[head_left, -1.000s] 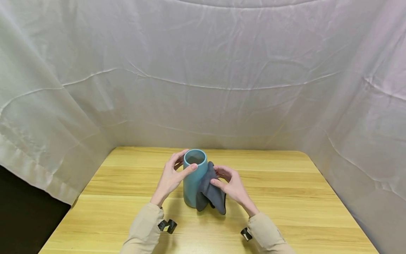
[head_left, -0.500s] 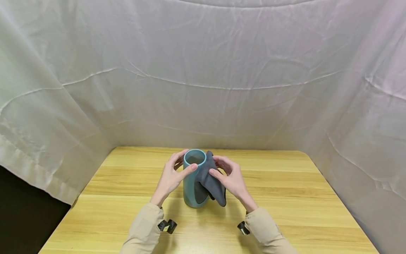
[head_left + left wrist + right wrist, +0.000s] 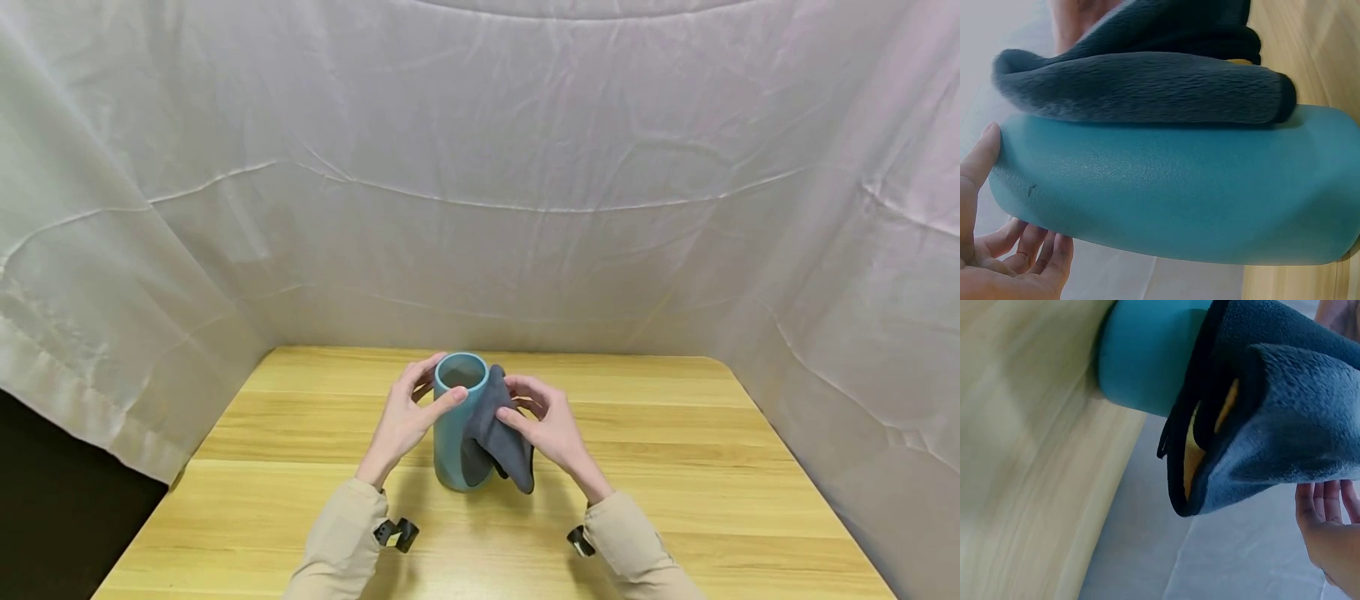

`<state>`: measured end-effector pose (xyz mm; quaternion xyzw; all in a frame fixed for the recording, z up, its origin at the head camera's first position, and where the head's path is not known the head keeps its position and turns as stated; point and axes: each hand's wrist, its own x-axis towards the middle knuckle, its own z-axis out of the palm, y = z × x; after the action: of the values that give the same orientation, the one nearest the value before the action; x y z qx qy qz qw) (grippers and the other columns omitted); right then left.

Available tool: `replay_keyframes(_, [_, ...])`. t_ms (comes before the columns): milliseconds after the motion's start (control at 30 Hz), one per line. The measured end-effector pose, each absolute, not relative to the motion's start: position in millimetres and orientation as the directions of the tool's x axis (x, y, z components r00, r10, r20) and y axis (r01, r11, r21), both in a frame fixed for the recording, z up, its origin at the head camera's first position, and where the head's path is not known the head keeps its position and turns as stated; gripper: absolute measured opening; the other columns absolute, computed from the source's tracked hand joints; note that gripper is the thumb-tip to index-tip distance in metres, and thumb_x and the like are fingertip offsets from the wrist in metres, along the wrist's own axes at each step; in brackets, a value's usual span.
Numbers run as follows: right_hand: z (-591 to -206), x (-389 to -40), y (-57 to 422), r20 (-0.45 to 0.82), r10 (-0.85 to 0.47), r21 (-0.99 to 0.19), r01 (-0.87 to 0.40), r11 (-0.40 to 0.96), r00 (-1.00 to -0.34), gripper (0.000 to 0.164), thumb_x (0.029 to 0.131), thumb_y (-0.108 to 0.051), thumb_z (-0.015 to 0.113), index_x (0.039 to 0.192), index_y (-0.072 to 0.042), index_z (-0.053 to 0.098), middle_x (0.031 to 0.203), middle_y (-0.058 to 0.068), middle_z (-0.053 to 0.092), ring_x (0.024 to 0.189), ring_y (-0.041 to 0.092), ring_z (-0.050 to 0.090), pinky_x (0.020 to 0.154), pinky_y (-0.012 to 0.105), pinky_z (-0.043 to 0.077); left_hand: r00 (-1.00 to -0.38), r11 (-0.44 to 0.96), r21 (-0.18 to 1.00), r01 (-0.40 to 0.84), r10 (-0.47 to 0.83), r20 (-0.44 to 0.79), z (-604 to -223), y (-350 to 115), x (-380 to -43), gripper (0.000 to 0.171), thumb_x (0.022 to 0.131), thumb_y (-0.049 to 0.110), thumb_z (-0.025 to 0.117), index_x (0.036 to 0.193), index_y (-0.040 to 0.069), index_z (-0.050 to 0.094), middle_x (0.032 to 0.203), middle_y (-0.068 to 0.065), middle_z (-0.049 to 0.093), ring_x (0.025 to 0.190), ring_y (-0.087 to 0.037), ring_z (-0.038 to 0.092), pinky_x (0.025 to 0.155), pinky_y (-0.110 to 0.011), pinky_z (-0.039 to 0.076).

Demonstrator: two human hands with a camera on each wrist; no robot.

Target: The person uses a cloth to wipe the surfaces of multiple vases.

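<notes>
A tall blue vase stands upright on the table, its round mouth facing up. Near the rim my left hand grips it, thumb on the front and fingers round the far left side. My right hand holds a folded dark grey cloth against the vase's right side, thumb in front and fingers behind. In the left wrist view the plush cloth lies along the vase wall, and a small dark mark shows near the rim. Yellow lining peeks out between the folds in the right wrist view.
The light wooden table has rounded far corners. Pale grey fabric curtain hangs behind it and along both sides. Small black cameras sit at both wrists, below beige sleeves.
The right hand and cloth first rose along the vase's side, then slid down a little, ending higher than a second ago. The left hand and vase have stayed in place.
</notes>
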<state>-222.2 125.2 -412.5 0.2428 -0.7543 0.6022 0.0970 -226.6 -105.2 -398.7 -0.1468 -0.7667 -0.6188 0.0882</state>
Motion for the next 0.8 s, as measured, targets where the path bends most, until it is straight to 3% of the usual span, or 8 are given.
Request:
replay_keyframes(233, [-427.3,-223.6,131.8,0.331,-0.297,-0.895,-0.398,0.203,-0.895,0.041,0.087,-0.002,0.075,0.125,0.006,0.063,0.118,0.025,0.068,0.106,0.016,0.065,0.097,0.028,0.057,-0.946,0.197,0.927,0.32,0.115,0.303,-398.5,-105.2,-225.3,0.059,0.088,0.021,0.079,0.142,0.015,0.057,0.135,-0.012,0.057,0.127,-0.029,0.057,0.117,-0.049,0.043])
replay_keyframes(467, [-439.9,-225.5,136.3,0.24,-0.341,-0.9,-0.34,0.272,-0.909,0.04,0.088,-0.002,0.074,0.125,0.006,0.062,0.117,0.025,0.069,0.108,0.033,0.066,0.097,0.039,0.059,-0.946,0.193,0.928,0.32,0.115,0.303,-398.3,-105.1,-225.0,0.059,0.088,0.02,0.079,0.142,0.015,0.057,0.135,-0.013,0.057,0.126,-0.029,0.057,0.118,-0.049,0.042])
replay_keyframes(800, [-445.5,-225.4,137.0,0.225,-0.338,-0.896,-0.33,0.296,-0.914,0.041,0.088,-0.003,0.074,0.126,0.006,0.061,0.118,0.025,0.068,0.109,0.035,0.066,0.098,0.044,0.058,-0.947,0.193,0.928,0.319,0.114,0.301,-398.3,-105.4,-225.6,0.059,0.087,0.02,0.08,0.142,0.014,0.057,0.135,-0.013,0.057,0.126,-0.029,0.057,0.118,-0.048,0.042])
